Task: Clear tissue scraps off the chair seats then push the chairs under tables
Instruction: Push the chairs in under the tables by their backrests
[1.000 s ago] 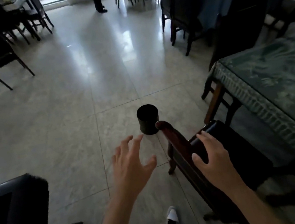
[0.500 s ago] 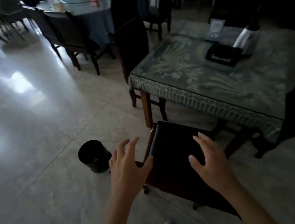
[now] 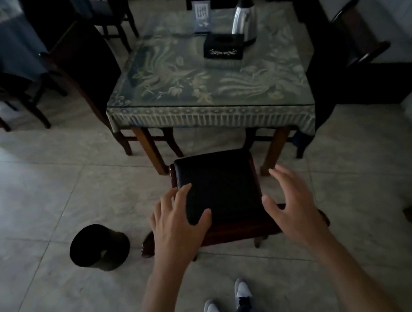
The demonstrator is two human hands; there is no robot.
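A dark wooden chair with a black padded seat (image 3: 219,183) stands in front of me, its seat facing the square table (image 3: 215,117) with the patterned green cloth. The seat looks bare; I see no tissue scrap on it. My left hand (image 3: 175,221) is spread over the chair's near left corner, fingers straight. Over the near right corner my right hand (image 3: 292,202) is also spread with fingers apart. Neither hand holds anything, and I cannot tell whether they touch the chair's top rail.
A black waste bin (image 3: 98,247) stands on the tiled floor left of the chair. A black tissue box (image 3: 222,47), a steel kettle (image 3: 242,19) and a card stand are on the table. Other dark chairs (image 3: 87,74) ring this table and the round one at far left.
My view has swung right, so I now face the chair from behind with the table straight ahead. Both hands have stayed spread and moved over the chair's back corners.
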